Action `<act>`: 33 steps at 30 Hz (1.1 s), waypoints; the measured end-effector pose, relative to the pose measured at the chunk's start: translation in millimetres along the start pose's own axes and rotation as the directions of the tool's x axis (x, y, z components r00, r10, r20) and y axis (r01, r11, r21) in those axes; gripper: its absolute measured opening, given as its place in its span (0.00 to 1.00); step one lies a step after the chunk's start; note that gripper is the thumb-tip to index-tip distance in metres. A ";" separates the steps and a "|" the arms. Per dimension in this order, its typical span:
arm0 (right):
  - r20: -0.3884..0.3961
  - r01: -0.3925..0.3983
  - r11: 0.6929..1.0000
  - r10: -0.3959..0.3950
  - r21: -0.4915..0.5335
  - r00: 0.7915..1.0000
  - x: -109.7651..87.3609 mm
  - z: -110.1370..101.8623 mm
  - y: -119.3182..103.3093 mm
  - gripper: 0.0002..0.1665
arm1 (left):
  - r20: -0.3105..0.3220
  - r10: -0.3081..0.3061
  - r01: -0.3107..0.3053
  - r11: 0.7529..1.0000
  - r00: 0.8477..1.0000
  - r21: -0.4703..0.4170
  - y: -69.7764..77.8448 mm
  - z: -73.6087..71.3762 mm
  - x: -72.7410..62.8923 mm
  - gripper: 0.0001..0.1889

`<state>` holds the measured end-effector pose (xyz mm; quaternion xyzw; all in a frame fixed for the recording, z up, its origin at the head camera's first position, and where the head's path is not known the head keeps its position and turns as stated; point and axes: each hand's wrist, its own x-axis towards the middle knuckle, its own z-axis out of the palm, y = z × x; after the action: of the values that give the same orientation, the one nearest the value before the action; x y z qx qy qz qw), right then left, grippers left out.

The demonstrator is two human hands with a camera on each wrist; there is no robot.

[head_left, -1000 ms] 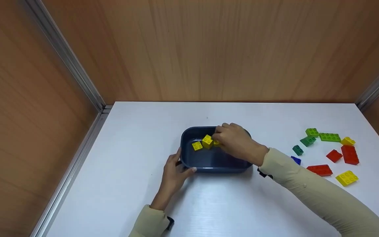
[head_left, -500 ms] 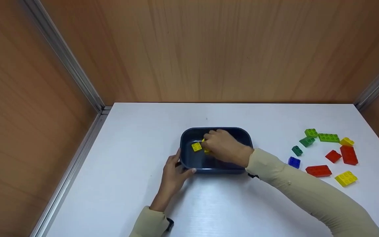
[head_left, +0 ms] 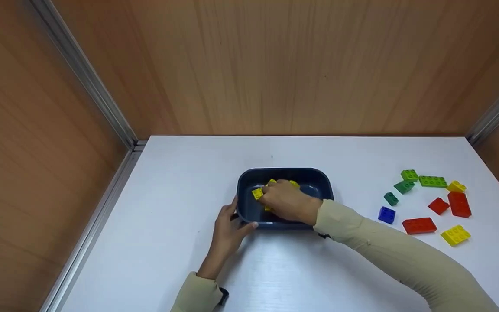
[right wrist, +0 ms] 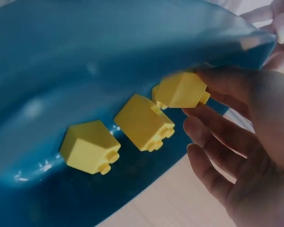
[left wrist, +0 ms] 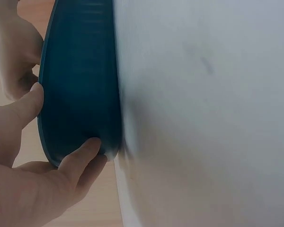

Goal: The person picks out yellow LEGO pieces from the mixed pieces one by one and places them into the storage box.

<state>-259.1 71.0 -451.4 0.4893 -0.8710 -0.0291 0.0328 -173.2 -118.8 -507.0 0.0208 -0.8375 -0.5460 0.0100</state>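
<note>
A dark blue tray (head_left: pixel 285 225) with raised walls sits mid-table in the head view. My left hand (head_left: pixel 227 229) grips its near left corner, thumb at the front rim and fingers along the side wall. Inside the tray, my right hand (head_left: pixel 288 201) pinches a yellow toy brick (right wrist: pixel 182 90) between thumb and fingers, low over the floor. Other yellow bricks lie in a loose row beside it: one in the middle (right wrist: pixel 142 124) and one farther left (right wrist: pixel 89 147) in the right wrist view. From the head view, my right hand partly covers them.
Loose bricks lie on the white table (head_left: pixel 167 195) to the right: a blue one (head_left: pixel 387 215), a long red one (head_left: pixel 419 225), a yellow one (head_left: pixel 455 235) and several green and red others. Wood panels (head_left: pixel 275 69) stand behind and at the sides.
My right hand has moved left and nearer within the tray, over the yellow bricks; one brick now shows behind it. The blue brick is uncovered by the sleeve. My left hand stays put.
</note>
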 end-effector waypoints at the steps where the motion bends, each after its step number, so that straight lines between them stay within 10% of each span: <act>1: -0.004 0.007 1.000 -0.007 0.007 1.000 0.0 0.8 -0.6 0.11 | 0.001 0.001 -0.001 1.000 1.000 -0.001 -0.1 -0.3 -0.1 0.48; 33: 0.024 -0.097 0.995 0.096 0.037 0.995 -10.8 -3.5 6.8 0.20 | 0.010 0.014 -0.014 1.000 1.000 -0.022 0.1 -0.9 -2.5 0.47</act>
<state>-258.9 83.6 -447.7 0.4469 -0.8943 -0.0162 0.0149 -170.6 -119.4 -506.6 0.0121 -0.8315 -0.5553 0.0098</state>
